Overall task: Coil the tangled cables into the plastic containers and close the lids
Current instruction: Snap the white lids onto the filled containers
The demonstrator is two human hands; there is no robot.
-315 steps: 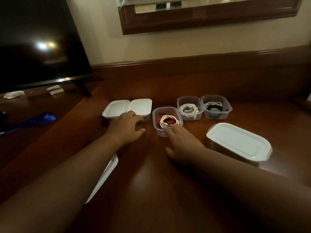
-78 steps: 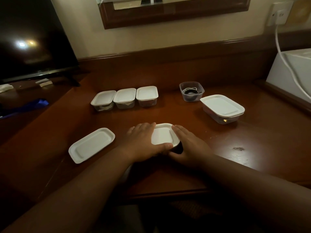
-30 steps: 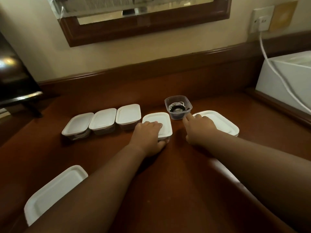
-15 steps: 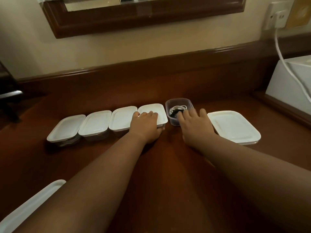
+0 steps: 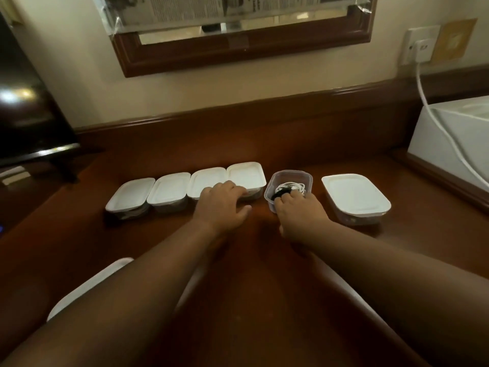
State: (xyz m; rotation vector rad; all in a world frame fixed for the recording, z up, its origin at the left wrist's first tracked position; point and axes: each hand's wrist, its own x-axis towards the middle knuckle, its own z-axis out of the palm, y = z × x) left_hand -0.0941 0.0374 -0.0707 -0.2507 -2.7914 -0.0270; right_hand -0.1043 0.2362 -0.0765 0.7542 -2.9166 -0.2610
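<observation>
The room is dim and the light is warm and yellowish. A soft glare spot sits on the dark television screen [image 5: 16,96] at the left. The white lids [image 5: 246,174] are the brightest parts. The wooden desk [image 5: 264,287] reflects weakly near the forearms, which look dark. The wide lens bends the edges, and the picture is slightly soft.

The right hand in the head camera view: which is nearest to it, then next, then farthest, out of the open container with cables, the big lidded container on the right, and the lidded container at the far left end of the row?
From the right hand:
1. Open container, touching its fingers, just ahead.
2. Big lidded container, close by on its right.
3. Far-left lidded container, at the row's other end, beyond the left hand.
</observation>
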